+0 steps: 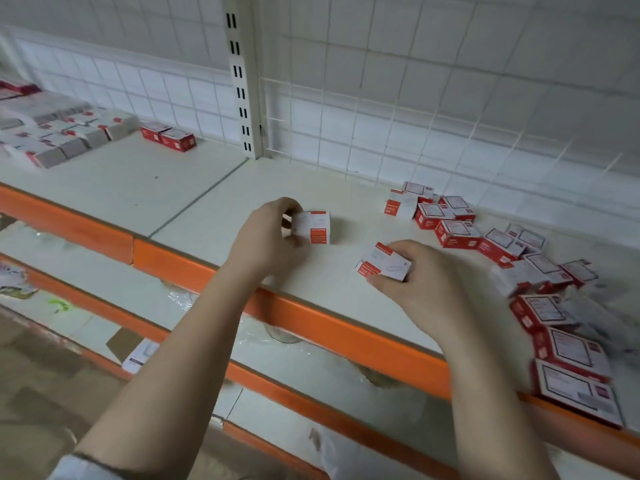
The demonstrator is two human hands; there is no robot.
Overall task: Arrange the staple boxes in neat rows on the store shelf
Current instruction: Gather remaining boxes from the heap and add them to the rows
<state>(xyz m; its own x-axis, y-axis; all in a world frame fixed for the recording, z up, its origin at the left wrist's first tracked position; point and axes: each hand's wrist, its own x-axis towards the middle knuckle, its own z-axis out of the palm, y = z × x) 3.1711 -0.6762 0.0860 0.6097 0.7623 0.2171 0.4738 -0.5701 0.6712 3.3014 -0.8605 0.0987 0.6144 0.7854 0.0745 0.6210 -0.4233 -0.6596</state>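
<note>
we are gripping one staple box in each hand. the left hand (268, 233) is curling fingers and thumb round a box (313, 227) that is standing on the shelf (207, 209), mid-shelf and well apart from the rest. the right hand (414, 282) is pinching a second box (382, 263), tilted, low over the shelf; we cannot tell if it is touching. a loose pile (519, 258) is lying to the right, jumbled, no rows yet.

we are judging the boxes as small stiff card, dense for their size, smooth but not slippery, not fragile, though the corners could dent. best hold: thumb and fingers on opposite side faces.

the pile's right end is running off frame, blurred. the far-left boxes (62, 133) are blurred too and their labels are not reading. the lower shelf is partly hidden by our arms.
</note>
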